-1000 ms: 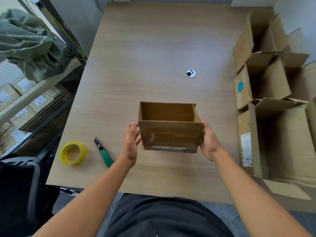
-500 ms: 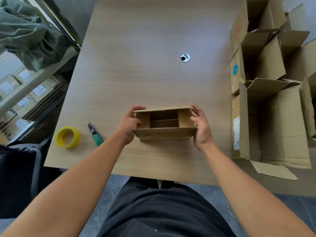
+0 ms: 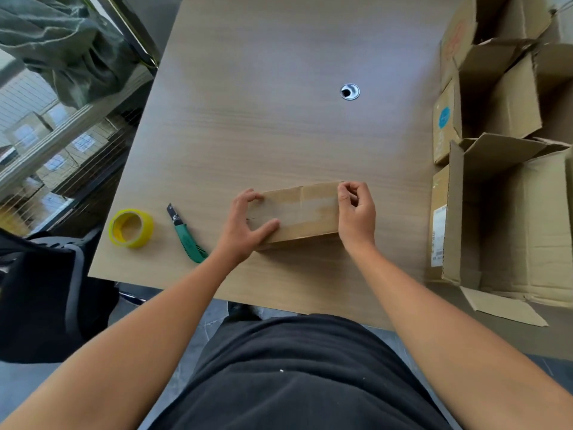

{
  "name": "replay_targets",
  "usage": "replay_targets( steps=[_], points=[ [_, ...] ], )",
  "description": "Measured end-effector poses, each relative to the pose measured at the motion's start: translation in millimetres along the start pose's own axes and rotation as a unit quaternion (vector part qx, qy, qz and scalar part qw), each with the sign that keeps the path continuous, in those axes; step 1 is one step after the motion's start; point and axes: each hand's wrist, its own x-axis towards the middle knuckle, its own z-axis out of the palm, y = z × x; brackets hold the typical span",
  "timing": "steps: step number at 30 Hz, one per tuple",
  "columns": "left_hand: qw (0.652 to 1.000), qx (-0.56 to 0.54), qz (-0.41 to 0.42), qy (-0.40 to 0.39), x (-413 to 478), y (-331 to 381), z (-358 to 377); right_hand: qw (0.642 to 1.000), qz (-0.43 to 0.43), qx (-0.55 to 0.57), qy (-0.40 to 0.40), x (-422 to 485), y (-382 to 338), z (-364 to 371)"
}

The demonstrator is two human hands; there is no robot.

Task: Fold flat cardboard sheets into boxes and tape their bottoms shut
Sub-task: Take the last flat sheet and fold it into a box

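With the box (image 3: pixel 299 212) resting bottom-up near the front edge of the table (image 3: pixel 279 125), flaps apparently closed, your left hand (image 3: pixel 248 223) and right hand (image 3: pixel 356 212) clasp its ends; next, pin the flaps one-handed and fetch the tape roll (image 3: pixel 131 228).

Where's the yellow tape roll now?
In the head view, the yellow tape roll lies on the table near its front left corner, just left of the green utility knife, with the left hand on the cardboard box farther right.
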Motion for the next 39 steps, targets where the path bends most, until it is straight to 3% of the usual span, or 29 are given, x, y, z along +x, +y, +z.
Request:
replay_targets(
  steps=[3,6,11,14,16,18,20,22,25,27,31,34,36,39],
  points=[
    [0.995,-0.085,-0.054,-0.026,6,0,-2,0.999,0.001,-0.018,-0.041,4,4,-4],
    [0.993,-0.093,-0.059,-0.045,9,-1,-4,0.994,0.003,-0.078,-0.076,3,5,-9],
    [0.999,0.039,0.001,0.009,-2,-19,-1,0.954,-0.039,-0.256,-0.151,-25,31,-4],
    [0.996,0.085,-0.019,-0.022,-3,-30,2,0.93,-0.062,-0.345,-0.112,-43,36,1],
    [0.992,0.105,-0.045,-0.054,1,-38,0,0.891,-0.115,-0.427,-0.1,-54,22,14],
    [0.987,0.143,-0.034,-0.07,8,-46,-4,0.842,-0.134,-0.493,-0.17,-70,8,34],
    [0.979,0.181,-0.009,-0.092,16,-47,-9,0.793,-0.111,-0.549,-0.239,-89,5,55],
    [0.979,0.158,-0.005,-0.129,21,-43,-17,0.769,-0.077,-0.581,-0.255,-97,9,68],
    [0.98,0.173,0.025,-0.094,20,-49,-51,0.764,-0.043,-0.589,-0.26,-95,4,82],
    [0.98,0.196,0.018,0.012,11,-69,-87,0.761,-0.044,-0.592,-0.262,-92,0,91],
    [0.948,0.211,-0.094,0.22,-12,-138,-161,0.769,-0.046,-0.587,-0.248,-82,-7,116],
    [0.937,0.272,-0.154,0.154,-23,-189,-197,0.772,-0.046,-0.585,-0.243,-79,-8,133],
    [0.924,0.353,-0.116,0.085,-25,-213,-207,0.772,-0.049,-0.589,-0.236,-78,-7,137],
    [0.918,0.39,-0.052,0.051,-23,-227,-214,0.774,-0.047,-0.585,-0.237,-77,-8,137]
  ],
)
